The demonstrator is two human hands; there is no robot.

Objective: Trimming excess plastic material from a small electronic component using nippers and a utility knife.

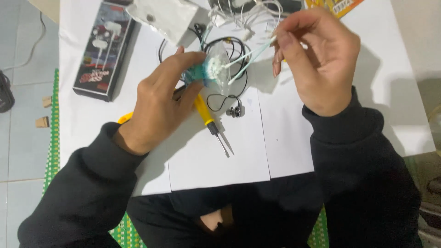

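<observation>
The left hand [158, 103] pinches a clear plastic pack of cotton swabs [212, 70] above the worktop [285, 151]; the right hand [317, 59] pinches two swabs [250, 57] by their thin stems (light, bendy, probably easily crushed). A yellow-handled screwdriver [205, 115], black earphones [234, 109] and a dark box [104, 48] lie close beneath.

Left hand [158, 98] closed around a small clear bag of cotton swabs [212, 69], held above the white counter [294, 138]. Right hand [317, 55] pinching two pale swab sticks [250, 57] drawn from that bag. Just below the bag, a yellow-handled screwdriver [207, 118] and black earphones [235, 110]. Left of the bag, a black box [106, 48]; beyond it, tangled white cables [248, 14].
</observation>
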